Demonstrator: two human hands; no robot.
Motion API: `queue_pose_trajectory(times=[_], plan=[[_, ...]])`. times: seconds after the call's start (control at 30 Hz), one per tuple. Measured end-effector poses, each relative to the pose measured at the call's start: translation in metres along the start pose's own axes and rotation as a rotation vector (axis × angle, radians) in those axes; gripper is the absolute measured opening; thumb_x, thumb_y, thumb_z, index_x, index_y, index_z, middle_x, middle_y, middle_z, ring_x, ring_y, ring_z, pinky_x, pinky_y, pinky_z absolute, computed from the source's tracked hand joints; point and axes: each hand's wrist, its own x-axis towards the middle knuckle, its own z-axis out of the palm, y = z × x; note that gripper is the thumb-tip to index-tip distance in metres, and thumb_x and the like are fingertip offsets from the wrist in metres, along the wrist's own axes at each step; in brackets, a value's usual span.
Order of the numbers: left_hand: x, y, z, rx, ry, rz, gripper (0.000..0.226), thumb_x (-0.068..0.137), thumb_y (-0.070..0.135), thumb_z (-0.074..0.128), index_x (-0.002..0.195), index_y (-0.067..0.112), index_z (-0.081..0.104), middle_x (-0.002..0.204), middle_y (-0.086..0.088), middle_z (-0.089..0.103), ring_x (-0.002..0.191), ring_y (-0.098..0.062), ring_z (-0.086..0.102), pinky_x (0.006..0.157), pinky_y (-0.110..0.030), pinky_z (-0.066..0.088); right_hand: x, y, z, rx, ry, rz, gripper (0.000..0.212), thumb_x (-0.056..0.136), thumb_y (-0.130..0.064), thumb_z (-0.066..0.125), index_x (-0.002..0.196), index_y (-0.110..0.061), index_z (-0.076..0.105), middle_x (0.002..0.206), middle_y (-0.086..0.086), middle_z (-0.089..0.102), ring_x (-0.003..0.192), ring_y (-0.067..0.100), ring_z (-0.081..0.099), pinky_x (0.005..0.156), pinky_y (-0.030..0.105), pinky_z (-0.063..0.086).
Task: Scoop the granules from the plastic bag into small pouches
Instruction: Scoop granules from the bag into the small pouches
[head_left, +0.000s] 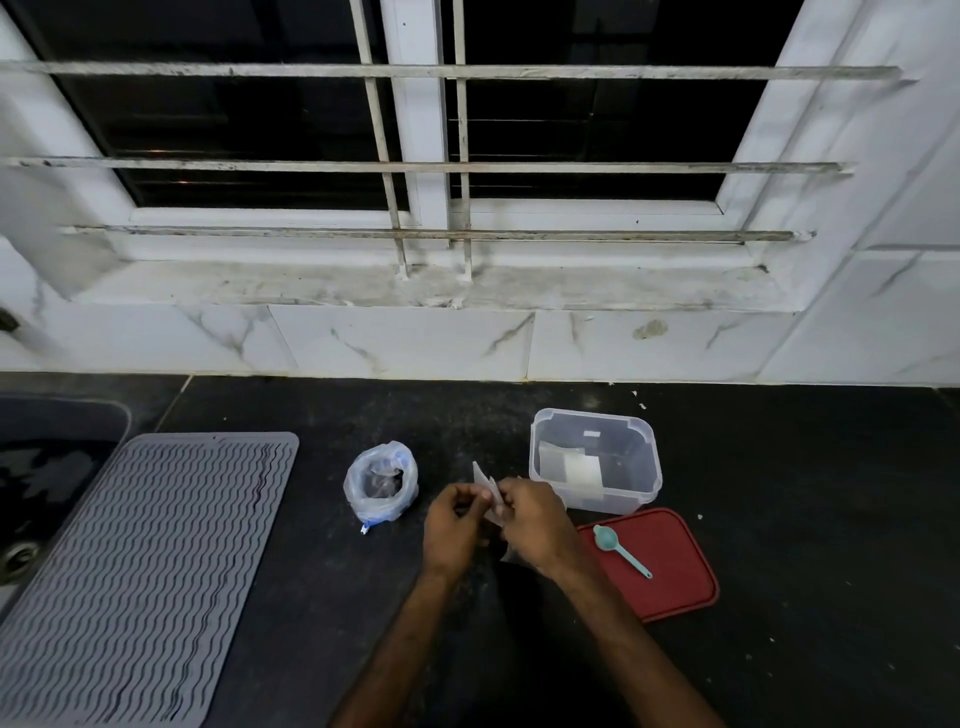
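Home kitchen: sink, drying mat (dark counter)

Both hands meet over the black counter, left hand and right hand pinching a small pouch between them; plastic bag of dark granules just left, clear tub right, teal scoop lying on red lid, grey ribbed mat far left

We noted the left hand and right hand, both bare. The forearms were bare too, uncovered right down to the bottom edge where we lost them. Finer detail was too blurred.
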Motion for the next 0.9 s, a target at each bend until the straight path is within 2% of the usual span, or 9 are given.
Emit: queue_pose_trajectory(times=[0.17, 0.27, 0.37, 0.47, 0.53, 0.67, 0.73, 0.83, 0.9], plan=[[-0.003, -0.002, 0.001, -0.053, -0.044, -0.023, 0.005, 0.094, 0.012, 0.061, 0.095, 0.008, 0.065, 0.091, -0.012, 0.072, 0.074, -0.020, 0.072, 0.057, -0.027, 0.056, -0.001, 0.005, -0.006, 0.022, 0.070, 0.028, 0.010, 0.087, -0.035, 0.070, 0.091, -0.027, 0.070, 0.087, -0.008, 0.071, 0.076, 0.006, 0.064, 0.080, 0.028, 0.055], [-0.009, 0.000, 0.003, -0.105, -0.073, -0.031, 0.014, 0.097, 0.017, 0.058, 0.096, 0.006, 0.066, 0.088, -0.015, 0.073, 0.072, -0.022, 0.071, 0.059, -0.031, 0.057, -0.001, 0.011, -0.007, 0.006, 0.076, 0.072, 0.014, 0.083, -0.040, 0.073, 0.084, -0.029, 0.064, 0.083, -0.010, 0.069, 0.076, 0.007, 0.064, 0.077, 0.028, 0.054], [-0.014, 0.003, 0.006, -0.097, -0.137, -0.027, 0.022, 0.096, 0.030, 0.060, 0.096, 0.009, 0.068, 0.086, -0.011, 0.074, 0.074, -0.022, 0.071, 0.060, -0.031, 0.057, -0.001, 0.017, -0.003, 0.003, 0.079, 0.100, 0.013, 0.088, -0.035, 0.068, 0.093, -0.024, 0.063, 0.093, -0.006, 0.069, 0.085, 0.010, 0.065, 0.082, 0.028, 0.054], [-0.016, 0.001, 0.009, -0.034, -0.123, -0.032, 0.019, 0.088, 0.030, 0.071, 0.096, 0.013, 0.068, 0.088, -0.007, 0.074, 0.077, -0.021, 0.072, 0.059, -0.032, 0.058, -0.001, 0.020, 0.001, 0.039, 0.016, 0.092, 0.008, 0.094, -0.022, 0.062, 0.101, -0.018, 0.064, 0.101, -0.002, 0.069, 0.090, 0.010, 0.064, 0.085, 0.025, 0.054], [-0.013, -0.003, 0.008, -0.026, -0.057, -0.033, 0.017, 0.088, 0.028, 0.071, 0.095, 0.012, 0.067, 0.088, -0.010, 0.074, 0.075, -0.023, 0.072, 0.060, -0.037, 0.060, -0.003, 0.019, 0.002, 0.119, -0.042, 0.044, 0.011, 0.093, -0.017, 0.063, 0.103, -0.017, 0.067, 0.098, -0.003, 0.070, 0.085, 0.005, 0.064, 0.081, 0.022, 0.056], [-0.009, -0.006, 0.001, -0.069, -0.023, -0.043, 0.017, 0.092, 0.023, 0.066, 0.093, 0.006, 0.067, 0.083, -0.015, 0.073, 0.075, -0.031, 0.072, 0.066, -0.047, 0.061, -0.003, 0.021, 0.001, 0.186, -0.034, 0.043, 0.007, 0.090, -0.016, 0.067, 0.096, -0.016, 0.071, 0.087, -0.005, 0.071, 0.077, 0.007, 0.067, 0.077, 0.029, 0.060], [-0.010, -0.005, 0.002, -0.092, -0.036, -0.038, 0.016, 0.093, 0.022, 0.064, 0.096, 0.006, 0.066, 0.086, -0.016, 0.073, 0.074, -0.027, 0.070, 0.064, -0.043, 0.060, -0.002, 0.022, 0.002, 0.165, 0.006, 0.044, 0.004, 0.088, -0.021, 0.071, 0.091, -0.019, 0.071, 0.085, -0.008, 0.070, 0.077, 0.004, 0.065, 0.078, 0.027, 0.058], [-0.012, -0.001, 0.008, -0.104, 0.066, -0.031, 0.024, 0.089, 0.021, 0.070, 0.102, 0.006, 0.057, 0.093, -0.013, 0.069, 0.072, -0.017, 0.069, 0.053, -0.030, 0.057, -0.001, 0.020, 0.003, 0.157, 0.070, 0.076, 0.008, 0.086, -0.029, 0.073, 0.090, -0.022, 0.071, 0.084, -0.012, 0.068, 0.077, 0.001, 0.061, 0.074, 0.018, 0.050], [-0.013, 0.003, 0.007, -0.030, 0.114, -0.002, 0.028, 0.088, 0.024, 0.072, 0.097, 0.003, 0.055, 0.085, -0.010, 0.067, 0.063, -0.010, 0.064, 0.048, -0.020, 0.051, -0.003, 0.019, 0.002, 0.107, 0.143, 0.096, 0.010, 0.086, -0.033, 0.072, 0.087, -0.024, 0.068, 0.082, -0.013, 0.067, 0.077, 0.003, 0.062, 0.069, 0.016, 0.048]])
